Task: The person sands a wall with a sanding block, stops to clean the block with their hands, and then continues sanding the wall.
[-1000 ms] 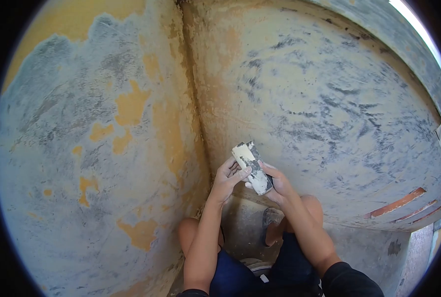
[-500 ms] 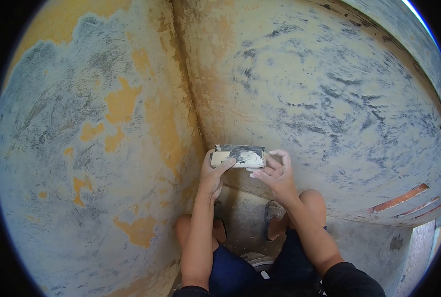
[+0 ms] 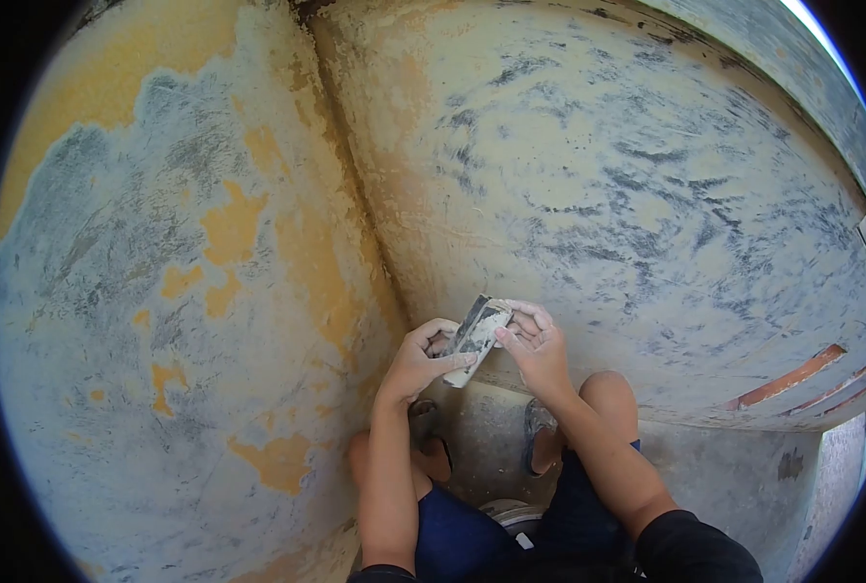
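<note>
Btwn L hand [image 3: 415, 361] & R hand [image 3: 538, 352], tilted block [image 3: 478, 336].

We saw soft, moderate light on the left hand [image 3: 421, 358] and the right hand [image 3: 535, 350], and the fine detail of the block [image 3: 473, 338] between them looked slightly soft. The brightest part was a blown-out white strip [image 3: 823, 37], far ahead and to the right of the right hand. Below the hands, the floor [image 3: 481, 428] lay dimmer, and behind the right hand the black sleeve [image 3: 695, 549] lost most of its detail. Well beyond the right hand, we saw the ledge [image 3: 778, 87] bowed by distortion; blue-fringed black closed in around the view.
</note>
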Demonstrator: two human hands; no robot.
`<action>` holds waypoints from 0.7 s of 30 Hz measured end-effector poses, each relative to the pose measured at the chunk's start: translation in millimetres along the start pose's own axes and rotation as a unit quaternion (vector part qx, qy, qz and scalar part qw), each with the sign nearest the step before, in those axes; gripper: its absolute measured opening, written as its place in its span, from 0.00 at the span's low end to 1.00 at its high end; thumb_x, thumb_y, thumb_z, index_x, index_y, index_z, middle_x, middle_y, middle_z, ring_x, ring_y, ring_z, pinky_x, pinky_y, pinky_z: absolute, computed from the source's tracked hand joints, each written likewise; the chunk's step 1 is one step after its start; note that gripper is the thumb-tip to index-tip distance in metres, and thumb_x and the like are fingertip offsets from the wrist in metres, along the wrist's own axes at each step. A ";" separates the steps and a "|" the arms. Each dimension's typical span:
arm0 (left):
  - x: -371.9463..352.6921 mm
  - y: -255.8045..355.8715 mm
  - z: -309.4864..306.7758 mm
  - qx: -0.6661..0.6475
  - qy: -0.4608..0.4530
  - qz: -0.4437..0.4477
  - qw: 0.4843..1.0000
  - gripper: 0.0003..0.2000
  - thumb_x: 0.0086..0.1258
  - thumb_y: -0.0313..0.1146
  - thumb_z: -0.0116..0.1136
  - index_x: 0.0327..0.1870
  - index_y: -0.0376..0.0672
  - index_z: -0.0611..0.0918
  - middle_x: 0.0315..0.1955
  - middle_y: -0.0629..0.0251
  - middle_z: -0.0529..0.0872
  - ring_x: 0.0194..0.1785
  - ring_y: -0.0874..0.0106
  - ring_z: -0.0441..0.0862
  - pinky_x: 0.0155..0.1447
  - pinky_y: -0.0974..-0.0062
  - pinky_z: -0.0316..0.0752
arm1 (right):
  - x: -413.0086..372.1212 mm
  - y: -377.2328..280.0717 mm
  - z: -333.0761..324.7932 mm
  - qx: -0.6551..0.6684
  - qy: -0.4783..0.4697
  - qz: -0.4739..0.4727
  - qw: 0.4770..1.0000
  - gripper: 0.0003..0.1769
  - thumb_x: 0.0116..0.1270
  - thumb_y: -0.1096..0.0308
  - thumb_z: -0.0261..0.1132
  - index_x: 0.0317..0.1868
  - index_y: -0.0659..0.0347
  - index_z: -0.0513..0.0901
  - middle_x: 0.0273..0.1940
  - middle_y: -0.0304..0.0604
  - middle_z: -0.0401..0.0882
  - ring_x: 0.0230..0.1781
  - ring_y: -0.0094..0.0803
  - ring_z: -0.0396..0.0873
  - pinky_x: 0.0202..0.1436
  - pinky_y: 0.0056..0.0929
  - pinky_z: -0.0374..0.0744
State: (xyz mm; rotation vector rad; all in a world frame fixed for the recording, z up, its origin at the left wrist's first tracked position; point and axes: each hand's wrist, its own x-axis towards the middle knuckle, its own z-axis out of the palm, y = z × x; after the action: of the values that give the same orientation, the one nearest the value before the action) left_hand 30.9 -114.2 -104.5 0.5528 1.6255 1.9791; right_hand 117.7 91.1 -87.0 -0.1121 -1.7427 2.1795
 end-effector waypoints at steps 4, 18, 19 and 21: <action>5.2 -5.8 5.1 -0.023 -0.018 0.002 1.000 0.17 0.71 0.23 0.77 0.58 0.37 0.85 0.50 0.66 0.91 0.55 0.77 0.88 0.59 0.75 0.84 | 3.0 4.9 -2.5 -0.020 -0.005 -0.004 1.000 0.23 0.75 0.83 0.71 0.68 0.69 0.78 0.63 0.49 0.86 0.55 0.22 0.85 0.62 0.26 0.84; 17.0 -13.3 18.6 -0.060 0.067 0.021 0.996 0.12 0.78 0.29 0.73 0.57 0.34 0.88 0.46 0.66 0.93 0.48 0.81 0.87 0.54 0.79 0.82 | 9.8 7.2 -4.8 -0.002 -0.023 0.120 0.993 0.41 0.73 0.67 0.79 0.77 0.66 0.64 0.67 0.60 0.81 0.53 0.30 0.84 0.56 0.33 0.85; 18.6 -17.3 18.6 -0.057 0.085 0.044 0.994 0.10 0.78 0.28 0.73 0.54 0.35 0.88 0.46 0.67 0.93 0.48 0.81 0.87 0.54 0.79 0.81 | 8.2 7.7 -5.8 -0.001 -0.024 0.120 0.992 0.41 0.73 0.67 0.79 0.77 0.66 0.64 0.67 0.60 0.81 0.53 0.30 0.84 0.56 0.33 0.85; 21.9 -21.4 19.3 -0.053 0.104 0.069 0.991 0.08 0.78 0.28 0.73 0.51 0.36 0.88 0.45 0.67 0.92 0.47 0.81 0.87 0.54 0.79 0.81 | 4.3 4.4 -6.2 -0.052 -0.056 0.110 0.991 0.45 0.69 0.61 0.83 0.76 0.65 0.65 0.68 0.60 0.77 0.56 0.32 0.83 0.56 0.35 0.85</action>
State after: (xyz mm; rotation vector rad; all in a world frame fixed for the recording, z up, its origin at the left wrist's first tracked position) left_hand 28.3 -82.6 -121.9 0.4411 1.6278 2.2755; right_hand 114.4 97.4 -92.1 -0.2218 -1.9908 2.2852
